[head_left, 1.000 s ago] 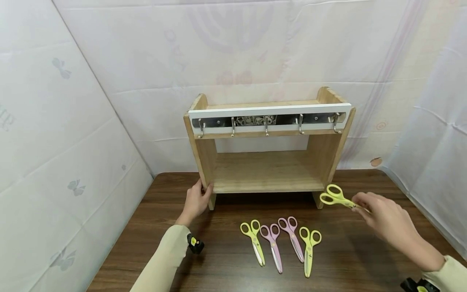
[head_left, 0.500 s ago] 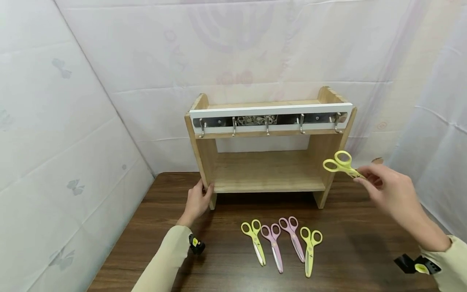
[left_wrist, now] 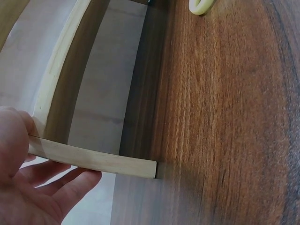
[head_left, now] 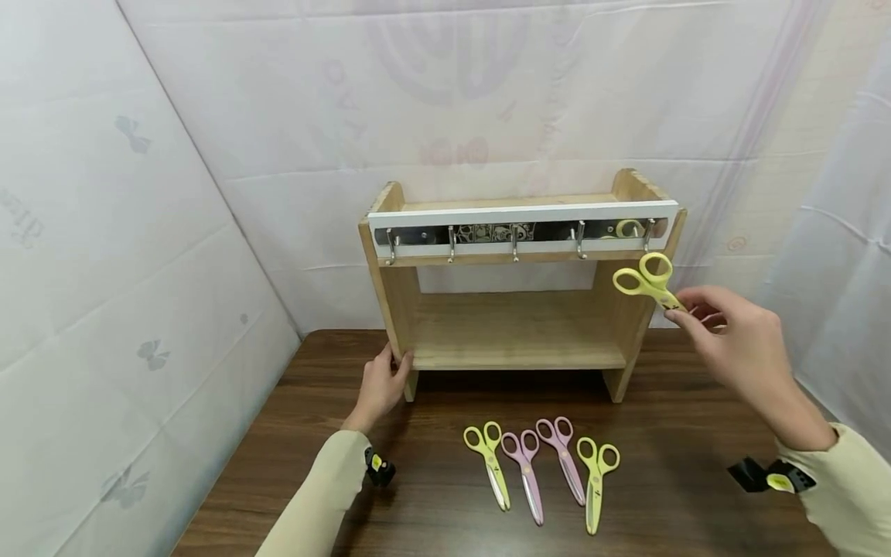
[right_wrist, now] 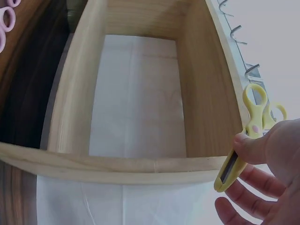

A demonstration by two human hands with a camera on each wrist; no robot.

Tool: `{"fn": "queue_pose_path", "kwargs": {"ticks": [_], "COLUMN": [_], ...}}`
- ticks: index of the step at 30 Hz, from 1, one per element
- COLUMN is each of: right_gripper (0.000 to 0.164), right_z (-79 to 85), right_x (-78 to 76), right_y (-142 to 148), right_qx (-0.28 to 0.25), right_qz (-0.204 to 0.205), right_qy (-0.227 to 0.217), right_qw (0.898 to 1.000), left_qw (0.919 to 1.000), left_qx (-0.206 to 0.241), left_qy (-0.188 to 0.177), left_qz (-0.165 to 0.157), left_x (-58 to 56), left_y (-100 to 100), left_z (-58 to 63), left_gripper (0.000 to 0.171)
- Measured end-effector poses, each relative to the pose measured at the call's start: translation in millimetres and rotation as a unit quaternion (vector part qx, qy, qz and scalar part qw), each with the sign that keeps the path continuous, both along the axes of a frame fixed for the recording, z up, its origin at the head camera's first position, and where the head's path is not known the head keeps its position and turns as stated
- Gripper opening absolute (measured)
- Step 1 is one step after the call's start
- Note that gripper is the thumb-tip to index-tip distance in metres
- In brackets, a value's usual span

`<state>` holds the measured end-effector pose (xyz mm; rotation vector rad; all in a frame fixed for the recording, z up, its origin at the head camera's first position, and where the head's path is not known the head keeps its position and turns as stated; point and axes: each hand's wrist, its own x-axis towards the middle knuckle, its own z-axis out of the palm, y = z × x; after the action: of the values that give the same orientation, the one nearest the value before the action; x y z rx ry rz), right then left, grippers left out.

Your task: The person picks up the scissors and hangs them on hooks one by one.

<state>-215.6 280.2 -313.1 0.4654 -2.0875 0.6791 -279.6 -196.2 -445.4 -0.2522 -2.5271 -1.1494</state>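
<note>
My left hand (head_left: 379, 387) grips the lower left side panel of a small wooden shelf (head_left: 518, 352). In the left wrist view, the fingers of that hand lie along the panel's (left_wrist: 93, 158) outer face, with the thumb at its other side. My right hand (head_left: 748, 348) pinches yellow scissors (head_left: 650, 285) by the blade end, finger loops pointing up and left. The loops hang in front of the shelf's right side, just below the rightmost metal hook (head_left: 649, 236). In the right wrist view, the scissors' dark blade (right_wrist: 229, 166) shows below the thumb.
A white rail (head_left: 487, 249) with several hooks on a shiny metal strip runs across the shelf's upper front. Before it on the brown table (head_left: 292, 456) lie yellow scissors (head_left: 493, 468), more yellow scissors (head_left: 594, 487) and two pink pairs of scissors (head_left: 527, 476). White cloth (head_left: 278, 116) surrounds the table.
My right hand has lifted the yellow scissors from low beside the shelf's right leg up to just under the rightmost hook. The left hand keeps its grip on the side panel.
</note>
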Motion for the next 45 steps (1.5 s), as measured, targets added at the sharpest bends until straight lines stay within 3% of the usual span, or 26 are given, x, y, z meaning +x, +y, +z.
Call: {"fn": "queue_pose_path", "kwargs": {"ticks": [10,45], "right_gripper": [0.021,0.015], "right_z": [-3.6,-21.9], "right_x": [-8.3,-20.2], "right_y": [-6,-16], "right_qx": [-0.048,-0.058], "right_qz": [0.005,0.017], "right_qy": [-0.029,-0.089], "right_qw": [0.998,0.994], "left_qw": [1.0000,0.9999], "left_qx": [0.003,0.006], "left_qy": [0.001,-0.009], "left_qz": [0.001,0.003], "left_x": [-0.3,-1.0], "left_y": [2,1], "left_z": [-0.7,-2.6], "left_gripper": [0.033,0.036]}}
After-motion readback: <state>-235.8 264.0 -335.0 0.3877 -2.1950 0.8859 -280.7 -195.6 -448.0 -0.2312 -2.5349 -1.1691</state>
